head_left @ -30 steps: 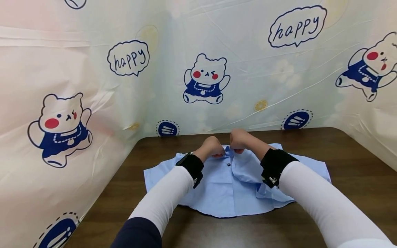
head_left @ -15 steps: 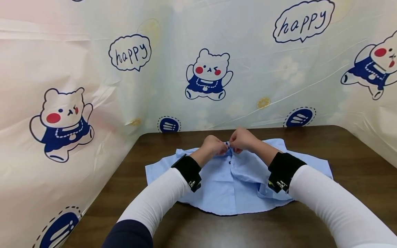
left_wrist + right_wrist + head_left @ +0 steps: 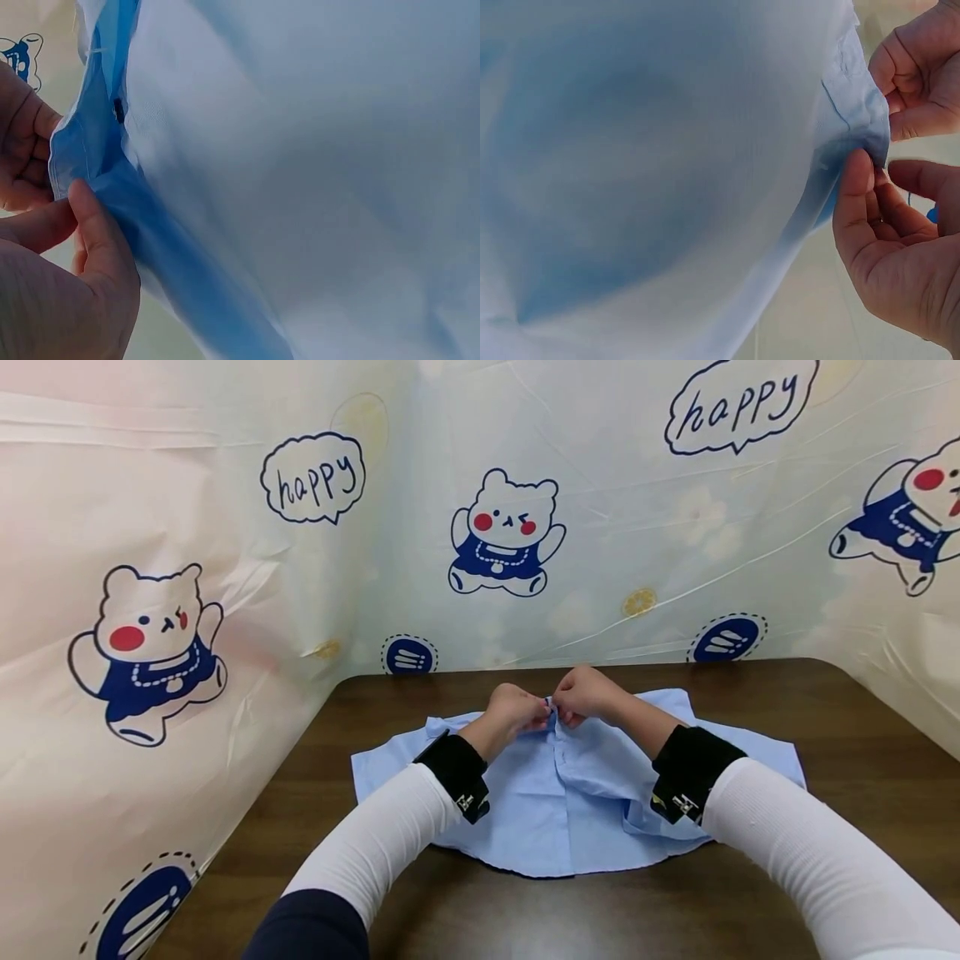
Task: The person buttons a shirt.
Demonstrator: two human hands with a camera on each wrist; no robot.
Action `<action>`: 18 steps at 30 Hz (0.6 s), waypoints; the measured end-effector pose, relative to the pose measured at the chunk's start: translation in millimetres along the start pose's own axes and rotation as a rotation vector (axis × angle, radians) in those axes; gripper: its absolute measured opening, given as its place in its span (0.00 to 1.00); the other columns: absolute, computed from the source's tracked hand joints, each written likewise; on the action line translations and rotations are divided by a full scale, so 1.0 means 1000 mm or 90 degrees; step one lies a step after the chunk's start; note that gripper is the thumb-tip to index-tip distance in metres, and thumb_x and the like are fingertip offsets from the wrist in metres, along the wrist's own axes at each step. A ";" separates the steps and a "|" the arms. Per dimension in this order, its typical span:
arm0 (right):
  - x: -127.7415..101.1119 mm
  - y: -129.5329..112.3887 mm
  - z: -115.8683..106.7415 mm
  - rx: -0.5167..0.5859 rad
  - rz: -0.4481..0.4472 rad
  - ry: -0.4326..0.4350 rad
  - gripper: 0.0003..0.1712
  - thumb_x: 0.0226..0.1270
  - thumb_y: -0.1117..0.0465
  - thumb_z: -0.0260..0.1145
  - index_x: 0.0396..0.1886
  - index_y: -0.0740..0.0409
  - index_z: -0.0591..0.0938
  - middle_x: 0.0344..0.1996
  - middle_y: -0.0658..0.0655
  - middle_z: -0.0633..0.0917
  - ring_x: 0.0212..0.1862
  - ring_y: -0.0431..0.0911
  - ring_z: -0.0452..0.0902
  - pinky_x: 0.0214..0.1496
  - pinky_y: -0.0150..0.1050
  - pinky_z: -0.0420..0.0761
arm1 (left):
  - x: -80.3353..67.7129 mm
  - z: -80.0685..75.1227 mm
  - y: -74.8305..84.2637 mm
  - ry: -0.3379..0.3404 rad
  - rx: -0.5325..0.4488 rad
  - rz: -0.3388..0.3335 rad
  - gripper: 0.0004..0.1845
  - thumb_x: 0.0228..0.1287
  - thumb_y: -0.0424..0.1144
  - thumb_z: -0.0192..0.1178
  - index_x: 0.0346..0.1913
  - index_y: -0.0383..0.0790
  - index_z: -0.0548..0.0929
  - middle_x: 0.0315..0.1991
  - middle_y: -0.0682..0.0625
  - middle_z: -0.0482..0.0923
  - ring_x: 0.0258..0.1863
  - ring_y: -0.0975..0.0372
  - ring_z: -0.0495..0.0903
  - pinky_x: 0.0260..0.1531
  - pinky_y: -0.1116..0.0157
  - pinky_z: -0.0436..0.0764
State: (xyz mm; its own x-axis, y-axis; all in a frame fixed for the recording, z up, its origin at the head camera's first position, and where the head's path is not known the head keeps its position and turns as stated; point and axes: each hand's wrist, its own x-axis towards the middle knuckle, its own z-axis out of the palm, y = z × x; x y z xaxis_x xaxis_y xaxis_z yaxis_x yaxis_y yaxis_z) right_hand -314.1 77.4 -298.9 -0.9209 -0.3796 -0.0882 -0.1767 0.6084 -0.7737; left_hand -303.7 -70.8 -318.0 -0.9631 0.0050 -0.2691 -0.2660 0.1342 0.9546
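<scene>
Light-blue cotton shirt, spread flat on the dark brown wooden table, is held at its far, top edge by both hands. The left hand has its fingers curled, with the thumb pressing a fold of the front edge against the fingers. The right hand is curled the same way, pinching the facing edge of the cloth between its thumb and fingers. The two hands meet knuckle to knuckle over the middle of the shirt, where the two front edges come together.

A small dark button shows on the edge just beyond the left thumb. The right front panel lies rumpled and partly folded over near the right wrist, while the left panel lies smoother. The rounded hem faces the person, near the table's front.

Each wrist wears a black strap over a white sleeve.

Behind the table and along both sides hangs a pale plastic sheet printed with cartoon bears and "happy" speech bubbles.
</scene>
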 end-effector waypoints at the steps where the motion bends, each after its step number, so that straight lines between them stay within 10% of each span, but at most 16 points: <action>1: 0.000 0.000 0.000 0.006 -0.001 -0.002 0.10 0.68 0.70 0.58 0.37 0.74 0.83 0.19 0.55 0.79 0.23 0.42 0.76 0.30 0.36 0.83 | 0.000 0.001 0.000 0.003 -0.005 0.001 0.05 0.60 0.21 0.62 0.39 0.26 0.84 0.34 0.44 0.81 0.23 0.63 0.79 0.33 0.67 0.83; 12: 0.000 0.004 0.003 -0.036 -0.017 0.033 0.04 0.61 0.72 0.65 0.30 0.70 0.84 0.17 0.55 0.80 0.22 0.43 0.78 0.29 0.37 0.84 | -0.001 0.003 -0.002 0.000 -0.102 -0.006 0.08 0.61 0.27 0.58 0.41 0.23 0.81 0.25 0.44 0.80 0.20 0.61 0.79 0.33 0.65 0.84; 18: -0.001 0.004 0.005 -0.064 -0.024 0.041 0.02 0.59 0.72 0.67 0.28 0.69 0.85 0.18 0.55 0.81 0.22 0.42 0.78 0.28 0.35 0.83 | 0.001 0.004 -0.007 0.034 -0.055 0.016 0.09 0.60 0.27 0.61 0.41 0.24 0.80 0.30 0.41 0.83 0.23 0.60 0.82 0.34 0.62 0.85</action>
State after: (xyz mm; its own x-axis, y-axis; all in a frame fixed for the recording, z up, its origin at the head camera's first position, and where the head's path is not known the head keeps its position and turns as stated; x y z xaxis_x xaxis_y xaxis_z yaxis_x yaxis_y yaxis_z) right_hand -312.2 77.4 -305.1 -0.9329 -0.3596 -0.0168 -0.2425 0.6623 -0.7089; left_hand -303.0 -67.8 -325.7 -0.9695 -0.0462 -0.2405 -0.2427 0.0486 0.9689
